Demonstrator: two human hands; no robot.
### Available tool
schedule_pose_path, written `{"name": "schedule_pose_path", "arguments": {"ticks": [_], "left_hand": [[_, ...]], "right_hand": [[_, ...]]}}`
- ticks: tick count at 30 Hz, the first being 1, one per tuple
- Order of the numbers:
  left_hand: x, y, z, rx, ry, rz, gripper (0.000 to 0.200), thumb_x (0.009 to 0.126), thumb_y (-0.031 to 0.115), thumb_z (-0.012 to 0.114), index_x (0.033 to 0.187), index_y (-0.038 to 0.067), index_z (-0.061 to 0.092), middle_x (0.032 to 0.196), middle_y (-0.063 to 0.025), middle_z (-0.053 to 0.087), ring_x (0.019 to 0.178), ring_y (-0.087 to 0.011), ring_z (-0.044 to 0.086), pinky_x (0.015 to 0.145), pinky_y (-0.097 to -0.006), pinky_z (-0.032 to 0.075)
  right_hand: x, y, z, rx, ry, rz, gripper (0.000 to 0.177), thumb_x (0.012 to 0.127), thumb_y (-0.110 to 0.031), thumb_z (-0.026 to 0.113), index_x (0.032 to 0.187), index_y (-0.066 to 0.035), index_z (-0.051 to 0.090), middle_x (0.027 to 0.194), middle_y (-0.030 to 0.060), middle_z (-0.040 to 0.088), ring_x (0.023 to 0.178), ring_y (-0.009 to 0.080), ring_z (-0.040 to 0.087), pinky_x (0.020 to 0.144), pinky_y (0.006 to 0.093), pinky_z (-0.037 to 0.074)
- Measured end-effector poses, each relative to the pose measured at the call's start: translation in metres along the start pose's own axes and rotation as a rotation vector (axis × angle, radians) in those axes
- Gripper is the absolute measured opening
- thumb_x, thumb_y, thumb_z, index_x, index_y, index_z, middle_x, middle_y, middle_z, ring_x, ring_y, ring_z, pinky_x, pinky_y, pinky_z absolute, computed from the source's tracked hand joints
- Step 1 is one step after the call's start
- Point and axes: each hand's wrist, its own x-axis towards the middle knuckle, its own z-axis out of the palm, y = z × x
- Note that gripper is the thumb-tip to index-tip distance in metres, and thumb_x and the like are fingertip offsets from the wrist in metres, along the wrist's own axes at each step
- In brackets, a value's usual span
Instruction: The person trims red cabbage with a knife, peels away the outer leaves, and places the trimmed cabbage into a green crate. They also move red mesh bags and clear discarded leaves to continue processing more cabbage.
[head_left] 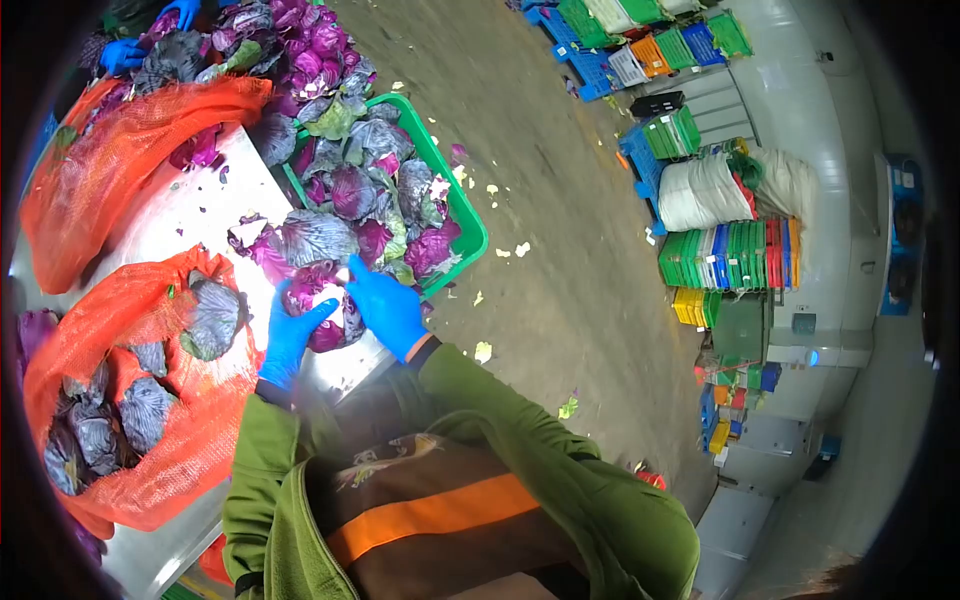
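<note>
Both my hands, in blue gloves, are on a red cabbage [312, 284] with a pale patch on its upper side. My left hand [288, 338] grips it from the left, thumb lying across the top. From the right, my right hand [384, 308] closes on its edge, the fingertips partly hidden. Just beyond them, a large veined outer leaf [318, 238] and purple scraps lie on the metal table [237, 188]. A green crate [462, 212] full of red cabbages and leaves stands against the table's right side.
An orange mesh sack [195, 465] with several cabbages lies open on the left; another mesh sack [95, 190] lies farther up. Another person's gloved hand [122, 56] is by a leaf heap [310, 50]. Leaf scraps litter the floor [560, 290]. Stacked crates [705, 258] line the right wall.
</note>
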Motion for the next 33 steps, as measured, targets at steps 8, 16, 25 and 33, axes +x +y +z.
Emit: {"name": "schedule_pose_path", "arguments": {"ticks": [8, 16, 25, 33], "left_hand": [[-0.002, -0.006, -0.002, 0.039, -0.016, 0.013, 0.094, 0.068, 0.016, 0.090, 0.140, -0.002, 0.033, 0.126, -0.0165, 0.055, 0.111, -0.0229, 0.058, 0.095, -0.0349, 0.049], [-0.013, -0.005, 0.009, 0.360, 0.012, 0.100, 0.103, 0.061, 0.027, 0.093, 0.141, 0.001, 0.033, 0.134, -0.0182, 0.045, 0.123, -0.0278, 0.048, 0.105, -0.0384, 0.041], [-0.065, -0.012, -0.047, 0.762, 0.045, 0.341, 0.108, 0.051, 0.032, 0.096, 0.139, 0.006, 0.039, 0.147, -0.0172, 0.032, 0.138, -0.0303, 0.034, 0.113, -0.0432, 0.033], [-0.061, 0.024, -0.073, 0.522, -0.033, -0.012, 0.112, 0.054, 0.025, 0.096, 0.145, 0.004, 0.033, 0.126, -0.0165, 0.053, 0.114, -0.0236, 0.056, 0.095, -0.0378, 0.050]], "right_hand": [[0.008, 0.003, -0.015, 0.206, 0.054, 0.128, 0.052, 0.086, -0.039, 0.069, 0.128, -0.010, 0.060, 0.083, 0.0141, 0.067, 0.073, 0.0289, 0.067, 0.063, 0.0391, 0.052], [0.039, 0.030, 0.014, -0.016, 0.119, 0.100, 0.022, 0.078, -0.030, 0.072, 0.089, -0.012, 0.065, 0.089, 0.0140, 0.062, 0.077, 0.0369, 0.063, 0.065, 0.0481, 0.050], [0.093, 0.108, 0.082, 0.296, -0.294, 0.343, 0.058, 0.068, -0.047, 0.083, 0.108, -0.008, 0.069, 0.106, 0.0169, 0.070, 0.096, 0.0348, 0.067, 0.080, 0.0443, 0.054], [0.079, 0.098, 0.037, 0.194, 0.344, 0.499, 0.060, 0.077, -0.049, 0.077, 0.113, -0.003, 0.062, 0.091, 0.0181, 0.066, 0.093, 0.0355, 0.066, 0.085, 0.0429, 0.052]]}}
